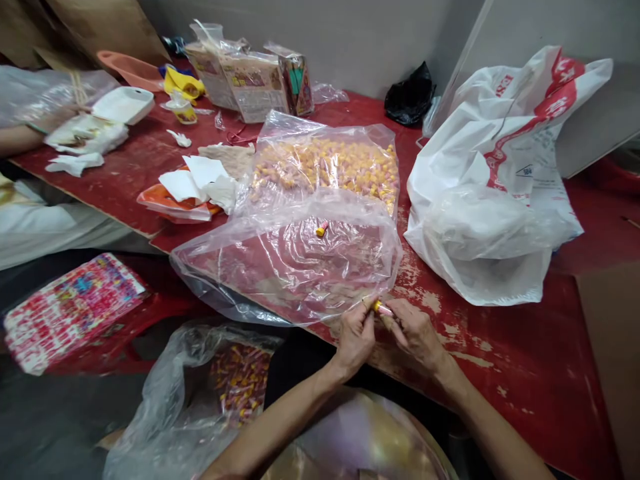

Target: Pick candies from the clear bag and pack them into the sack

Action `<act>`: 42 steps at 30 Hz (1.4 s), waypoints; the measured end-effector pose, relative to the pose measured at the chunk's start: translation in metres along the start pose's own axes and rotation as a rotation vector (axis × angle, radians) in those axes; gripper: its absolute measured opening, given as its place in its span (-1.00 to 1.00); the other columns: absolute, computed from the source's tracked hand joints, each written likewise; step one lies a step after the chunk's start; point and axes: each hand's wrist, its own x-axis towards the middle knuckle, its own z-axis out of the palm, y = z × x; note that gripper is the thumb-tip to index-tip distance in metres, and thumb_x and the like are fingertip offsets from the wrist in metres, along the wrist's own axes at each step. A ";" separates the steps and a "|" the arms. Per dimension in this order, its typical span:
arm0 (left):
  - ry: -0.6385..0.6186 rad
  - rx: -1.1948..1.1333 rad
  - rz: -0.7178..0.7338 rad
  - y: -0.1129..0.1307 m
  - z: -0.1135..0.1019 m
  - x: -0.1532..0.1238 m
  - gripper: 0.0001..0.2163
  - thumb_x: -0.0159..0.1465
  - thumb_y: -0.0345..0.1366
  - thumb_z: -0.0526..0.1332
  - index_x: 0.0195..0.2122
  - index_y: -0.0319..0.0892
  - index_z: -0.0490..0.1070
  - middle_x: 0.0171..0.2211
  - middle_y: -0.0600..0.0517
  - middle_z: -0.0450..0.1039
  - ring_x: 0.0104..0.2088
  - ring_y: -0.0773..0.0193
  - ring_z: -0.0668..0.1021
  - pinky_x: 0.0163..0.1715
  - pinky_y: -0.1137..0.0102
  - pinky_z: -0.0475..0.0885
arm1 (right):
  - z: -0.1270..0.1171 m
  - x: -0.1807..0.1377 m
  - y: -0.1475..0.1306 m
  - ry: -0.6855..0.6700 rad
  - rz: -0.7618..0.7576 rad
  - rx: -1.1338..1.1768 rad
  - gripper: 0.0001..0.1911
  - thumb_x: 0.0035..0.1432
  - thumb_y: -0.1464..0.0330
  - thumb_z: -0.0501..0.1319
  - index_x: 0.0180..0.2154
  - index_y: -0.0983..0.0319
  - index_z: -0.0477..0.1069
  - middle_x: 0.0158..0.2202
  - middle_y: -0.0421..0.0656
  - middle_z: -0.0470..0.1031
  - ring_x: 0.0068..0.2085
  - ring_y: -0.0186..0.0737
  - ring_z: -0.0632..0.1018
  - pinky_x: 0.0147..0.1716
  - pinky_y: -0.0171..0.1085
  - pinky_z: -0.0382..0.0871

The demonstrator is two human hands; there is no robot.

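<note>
Between my two hands, near the table's front edge, is a small pink tube with a yellow end [384,309]. My left hand [356,337] pinches its yellow end, and my right hand [415,330] grips the pink end. Just beyond my fingers a clear plastic bag [280,267] lies on the table, its near part spread flat. Many small yellow and pink pieces [325,167] fill its far part. One loose yellow and pink piece [321,229] lies by itself in the nearer area; I cannot tell whether it is in or on the plastic.
To the right stands a white plastic sack [475,153] with red print. Below left, a clear bag [170,393] contains more pieces. Boxes [255,83], an orange tray [173,203] with papers and an open food container [123,105] occupy the left; another person's arm [23,140] reaches in there.
</note>
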 end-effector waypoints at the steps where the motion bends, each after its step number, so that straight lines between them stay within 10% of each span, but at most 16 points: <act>1: -0.014 0.002 -0.007 0.000 0.004 -0.003 -0.69 0.26 -0.46 0.05 -0.04 -0.23 0.47 -0.14 -0.06 0.55 -0.12 0.20 0.58 -0.07 0.33 0.46 | -0.003 -0.002 -0.003 -0.002 -0.002 -0.047 -0.81 0.33 0.40 -0.02 -0.13 0.28 0.33 -0.28 -0.07 0.46 -0.31 -0.25 0.48 -0.34 -0.31 0.37; 9: -0.157 -0.123 -0.176 -0.004 0.036 -0.012 -0.60 0.21 -0.45 0.04 0.06 -0.33 0.41 -0.14 -0.10 0.55 -0.17 0.21 0.58 -0.11 0.35 0.47 | -0.013 -0.039 -0.004 0.110 0.000 -0.407 -0.74 0.34 0.36 0.00 -0.14 0.37 0.40 -0.40 -0.08 0.45 -0.44 -0.30 0.46 -0.50 -0.34 0.28; 19: -0.300 -0.222 -0.104 0.002 0.011 0.002 -0.76 0.25 -0.27 0.17 -0.13 -0.21 0.53 -0.33 -0.02 0.47 -0.30 0.24 0.49 -0.21 0.35 0.40 | -0.036 -0.031 0.007 -0.184 0.791 0.650 -0.62 0.17 0.08 0.17 -0.28 0.29 0.45 -0.43 -0.20 0.43 -0.41 -0.35 0.42 -0.42 -0.39 0.30; 33: -0.226 -0.148 0.052 -0.001 0.007 0.000 -0.80 0.30 -0.30 0.15 -0.14 -0.22 0.51 -0.36 -0.02 0.41 -0.31 0.25 0.46 -0.27 0.39 0.34 | -0.044 -0.023 0.011 -0.189 0.345 0.346 -0.74 0.23 0.28 0.14 -0.07 0.21 0.44 -0.19 -0.13 0.50 -0.20 -0.27 0.50 -0.16 -0.31 0.35; 42: -0.280 -0.172 0.171 -0.012 0.019 -0.004 -0.75 0.34 -0.22 0.14 -0.12 -0.21 0.54 -0.29 -0.08 0.50 -0.29 0.25 0.51 -0.26 0.38 0.42 | -0.052 -0.024 0.005 -0.339 0.734 0.587 -0.60 0.15 0.06 0.16 -0.27 0.29 0.44 -0.47 -0.22 0.37 -0.48 -0.39 0.32 -0.51 -0.40 0.20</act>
